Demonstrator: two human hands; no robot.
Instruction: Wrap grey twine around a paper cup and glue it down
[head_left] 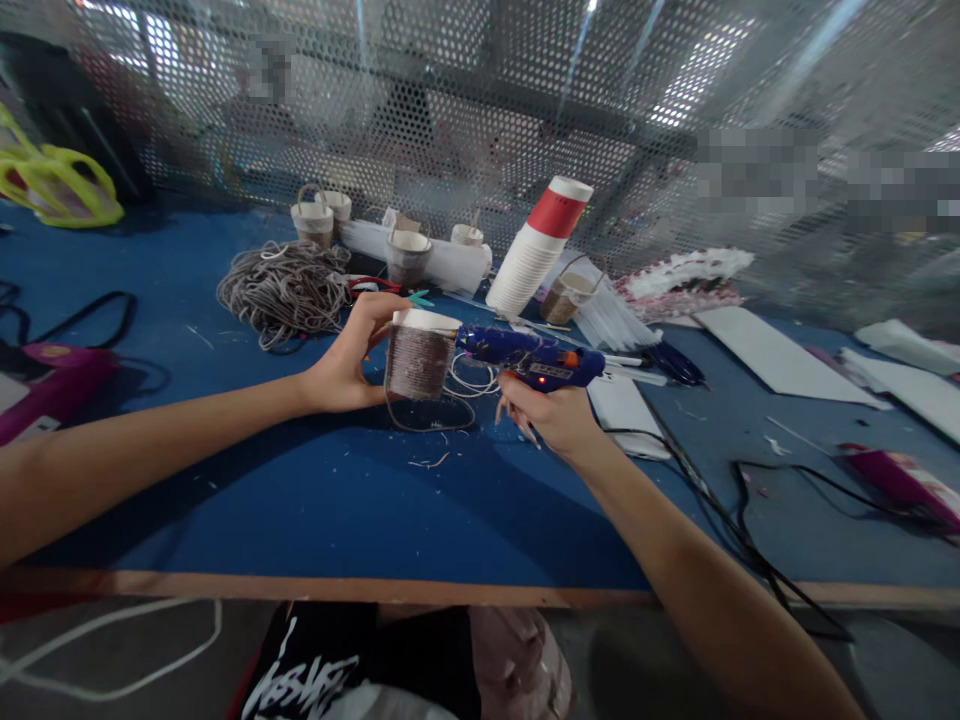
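My left hand (pixel 350 362) is closed around a paper cup (pixel 420 358) wrapped in brown cord, its white top band left bare. A loose length of cord (pixel 431 428) loops from the cup down over the table. My right hand (pixel 551 408) grips a blue glue gun (pixel 517 352), whose nozzle meets the cup's right side near the upper edge of the wrapping. A small red light glows on the gun, and a clear glue stick (pixel 637 374) sticks out at its back. Behind my left hand lies a grey-brown cord bundle (pixel 285 290).
A leaning stack of white cups (pixel 529 262) stands behind the glue gun. Small wrapped cups with handles (pixel 409 258) and packs of clear sticks (pixel 611 305) line the back. Black cable (pixel 697 485) crosses the right side. A perforated metal screen (pixel 480 120) rises behind the blue table (pixel 337 520).
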